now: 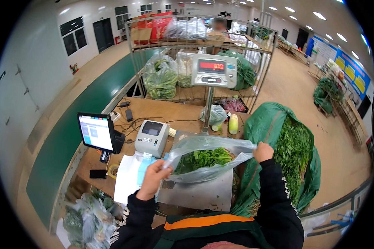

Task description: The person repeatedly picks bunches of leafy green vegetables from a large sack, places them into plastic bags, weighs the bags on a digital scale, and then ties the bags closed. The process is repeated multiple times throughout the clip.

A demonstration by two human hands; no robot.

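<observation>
A clear plastic bag (202, 176) is stretched wide between my two hands, above the metal pan (202, 197) of a weighing scale. My left hand (154, 177) pinches the left end of its mouth. Its right end is gripped in my right hand (263, 152). Inside the bag lies a bunch of leafy green herbs (205, 157), leaves to the left and stems to the right. Behind the bag, the scale's display (214, 71) stands on a metal post, its digits lit red. Just right of my right hand is a large green woven sack (265, 119) of similar leafy greens (291, 152).
Left on the table are a monitor (96, 132), a label printer (151, 138), a phone (98, 174), a tape roll (112, 170) and papers (124, 180). Cut pale-green vegetables (233, 124) lie by the post. Beyond stands a wire rack (187, 46) with bagged vegetables (160, 77); a person (218, 25) is behind it.
</observation>
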